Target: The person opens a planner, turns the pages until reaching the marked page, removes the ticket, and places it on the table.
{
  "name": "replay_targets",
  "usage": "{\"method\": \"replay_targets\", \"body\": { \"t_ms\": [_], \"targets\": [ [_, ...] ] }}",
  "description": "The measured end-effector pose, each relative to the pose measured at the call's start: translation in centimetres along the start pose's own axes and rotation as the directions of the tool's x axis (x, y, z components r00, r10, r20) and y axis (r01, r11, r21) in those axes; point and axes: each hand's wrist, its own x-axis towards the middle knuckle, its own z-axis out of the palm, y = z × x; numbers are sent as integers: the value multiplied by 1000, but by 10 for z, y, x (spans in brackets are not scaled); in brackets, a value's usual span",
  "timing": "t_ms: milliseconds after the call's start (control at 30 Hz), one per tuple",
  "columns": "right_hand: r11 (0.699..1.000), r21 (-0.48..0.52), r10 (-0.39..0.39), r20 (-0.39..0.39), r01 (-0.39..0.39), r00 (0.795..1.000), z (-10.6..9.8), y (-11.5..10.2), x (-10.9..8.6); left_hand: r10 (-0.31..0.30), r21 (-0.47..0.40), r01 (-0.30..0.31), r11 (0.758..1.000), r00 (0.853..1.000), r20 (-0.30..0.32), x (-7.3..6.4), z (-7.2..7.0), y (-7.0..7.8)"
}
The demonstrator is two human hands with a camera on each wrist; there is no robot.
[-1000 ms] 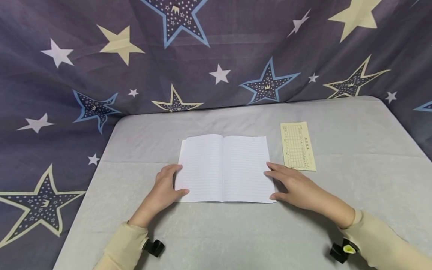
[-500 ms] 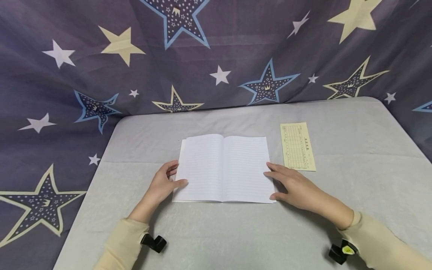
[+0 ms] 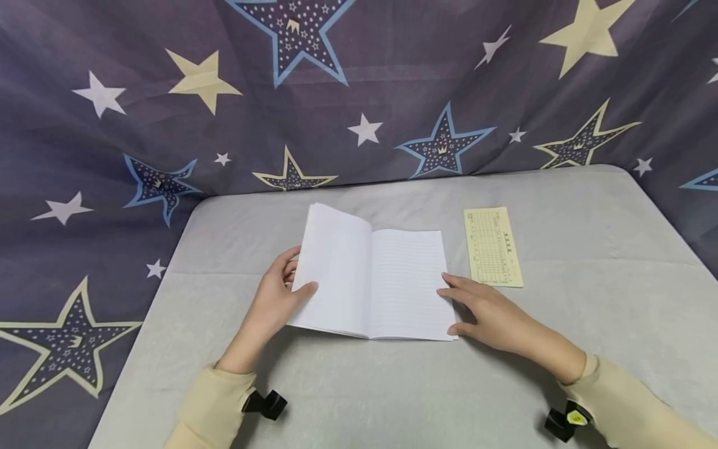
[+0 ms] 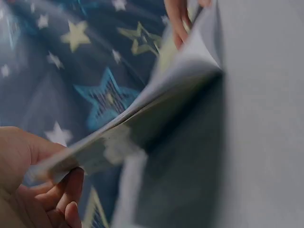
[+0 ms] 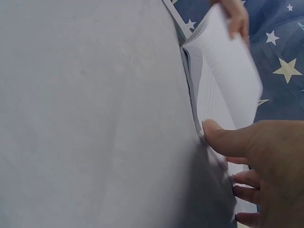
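Observation:
An open notebook with white lined pages lies in the middle of the table in the head view. Its left half is tilted up off the table. My left hand pinches that half by its outer edge, thumb on the page and fingers underneath. From the left wrist view, the lifted cover shows from below, blurred. At the right edge of the notebook, my right hand rests with thumb and fingertips on the margin of the page, the fingers spread and loosely bent.
A yellow printed form lies flat on the table behind my right hand. Grey cloth covers the table. Behind and beside it hangs a dark star-patterned curtain.
My left hand has shifted its hold on the left edge and raised the left half of the notebook, which lay flat before. My right hand stays in place.

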Motion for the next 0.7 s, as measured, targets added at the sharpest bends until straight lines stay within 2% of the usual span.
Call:
{"method": "replay_targets", "body": {
  "t_ms": [133, 267, 333, 400, 500, 533, 567, 633, 700],
  "targets": [
    [1000, -18, -10, 22, 10, 1000, -1, 1, 1, 69, 7, -69, 998, 997, 27, -2, 17, 36],
    [999, -28, -15, 31, 16, 999, -1, 4, 0, 118, -24, -116, 993, 987, 109, 5, 49, 59],
    [999, -31, -15, 24, 16, 1000, -1, 4, -1, 126, -62, -116, 991, 976, 177, 13, 70, 65],
    [999, -30, -11, 22, 12, 1000, 1, 3, -4, 107, -56, -96, 994, 962, 251, 20, 92, 65],
    [999, -34, -8, 26, 9, 1000, 1, 1, -9, 37, 82, -67, 994, 946, 322, 25, 122, 63],
    [999, -37, -8, 31, 9, 999, 1, 0, -11, 17, 160, -73, 984, 946, 323, 25, 131, 62],
    [999, -36, -7, 39, 8, 999, 0, 0, -13, -1, 252, -85, 964, 946, 323, 25, 139, 62],
    [999, -34, -8, 51, 10, 999, -1, 0, -16, -31, 404, -104, 909, 949, 313, 23, 149, 65],
    [1000, -25, -12, 56, 13, 998, -5, 0, -20, -32, 503, -144, 852, 945, 324, 20, 155, 68]
  ]
}}
